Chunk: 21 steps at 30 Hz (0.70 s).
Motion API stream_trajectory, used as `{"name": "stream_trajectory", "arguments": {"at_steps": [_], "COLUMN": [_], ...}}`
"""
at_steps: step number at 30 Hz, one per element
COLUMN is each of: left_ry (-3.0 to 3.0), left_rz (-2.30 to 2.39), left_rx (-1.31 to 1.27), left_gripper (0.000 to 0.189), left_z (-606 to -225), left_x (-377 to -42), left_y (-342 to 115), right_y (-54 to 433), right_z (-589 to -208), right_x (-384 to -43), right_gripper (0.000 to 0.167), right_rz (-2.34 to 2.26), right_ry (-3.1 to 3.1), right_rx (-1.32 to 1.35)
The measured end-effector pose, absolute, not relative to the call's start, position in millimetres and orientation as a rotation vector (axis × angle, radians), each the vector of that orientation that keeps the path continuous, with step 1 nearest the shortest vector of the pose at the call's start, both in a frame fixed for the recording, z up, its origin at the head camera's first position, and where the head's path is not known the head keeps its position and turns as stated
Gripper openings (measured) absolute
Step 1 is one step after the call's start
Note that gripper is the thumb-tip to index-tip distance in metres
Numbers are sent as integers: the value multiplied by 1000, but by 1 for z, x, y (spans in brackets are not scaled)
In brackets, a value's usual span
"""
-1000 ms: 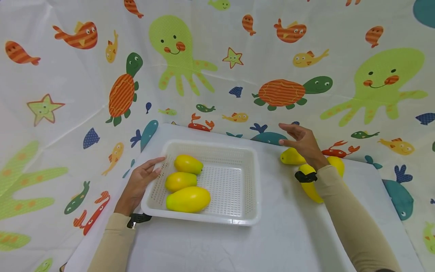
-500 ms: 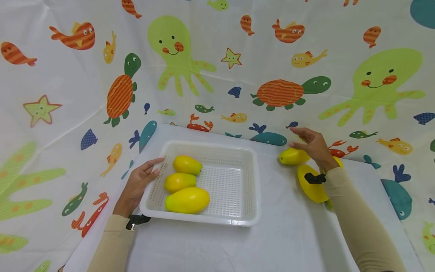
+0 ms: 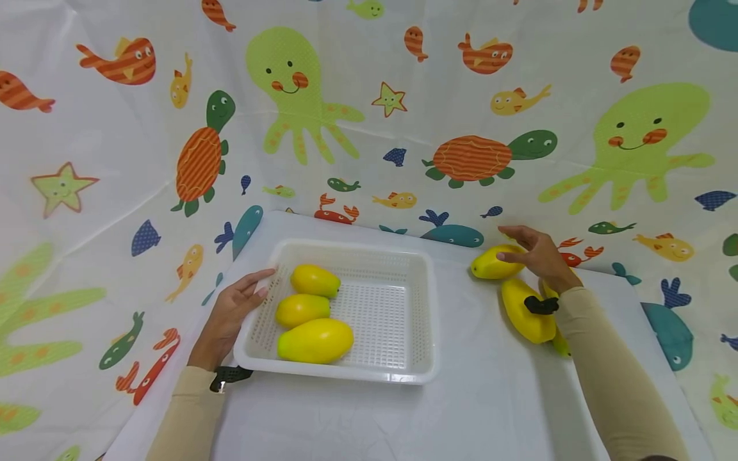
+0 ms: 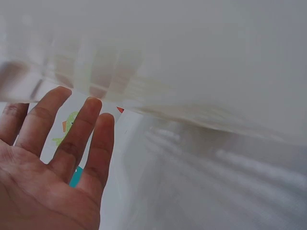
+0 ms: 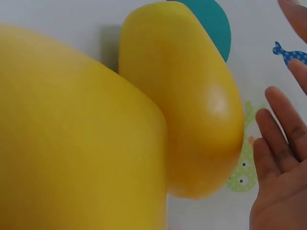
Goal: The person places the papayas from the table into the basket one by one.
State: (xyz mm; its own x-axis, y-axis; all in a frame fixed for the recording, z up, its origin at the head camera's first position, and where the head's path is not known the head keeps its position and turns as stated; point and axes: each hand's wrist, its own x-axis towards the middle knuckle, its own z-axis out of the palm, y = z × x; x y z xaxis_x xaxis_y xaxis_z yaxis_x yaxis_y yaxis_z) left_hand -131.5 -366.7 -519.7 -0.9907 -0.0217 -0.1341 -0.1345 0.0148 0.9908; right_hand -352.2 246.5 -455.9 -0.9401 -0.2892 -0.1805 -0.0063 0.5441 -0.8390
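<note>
A white perforated plastic basket (image 3: 377, 372) sits left of centre on the table, holding yellow papayas (image 3: 316, 341) along its left side. My left hand (image 3: 227, 317) is at the basket's left wall, its extended fingertips by the rim. In the left wrist view, that hand (image 4: 60, 158) shows spread fingers near the blurred basket wall (image 4: 201, 57). On the right, my right hand (image 3: 542, 259) is spread over the far end of a papaya (image 3: 490, 262), thumb and fingers apart. The right wrist view shows this hand (image 5: 280, 163) beside the papaya (image 5: 187, 100), with a gap between.
A bigger yellow papaya (image 3: 523, 314) lies in front of the right hand, partly under the wrist strap (image 3: 542, 305). Another yellow fruit (image 3: 560, 344) with a green tip shows beneath the right forearm. A sea-animal patterned sheet (image 3: 346, 96) hangs behind the white-covered table (image 3: 461, 410).
My right hand has moved right and lowered, from above the table to the far papaya. The left hand stays at the basket. The papayas have not visibly moved; the head view shifts slightly.
</note>
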Motion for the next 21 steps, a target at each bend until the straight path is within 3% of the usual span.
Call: {"name": "stream_trajectory", "arguments": {"at_steps": [11, 21], "left_ry": [2168, 2152], "left_rz": [2164, 2188], "left_rx": [-147, -119], "left_gripper": [57, 56], "left_z": [-520, -522], "left_x": [-131, -131], "left_y": [-368, -368], "right_y": [255, 258], "right_z": [-459, -462], "right_x": [-355, -358], "right_gripper": [83, 78], "right_rz": [-1218, -1012], "right_ry": [2488, 2491], "right_rx": [-245, -279]}}
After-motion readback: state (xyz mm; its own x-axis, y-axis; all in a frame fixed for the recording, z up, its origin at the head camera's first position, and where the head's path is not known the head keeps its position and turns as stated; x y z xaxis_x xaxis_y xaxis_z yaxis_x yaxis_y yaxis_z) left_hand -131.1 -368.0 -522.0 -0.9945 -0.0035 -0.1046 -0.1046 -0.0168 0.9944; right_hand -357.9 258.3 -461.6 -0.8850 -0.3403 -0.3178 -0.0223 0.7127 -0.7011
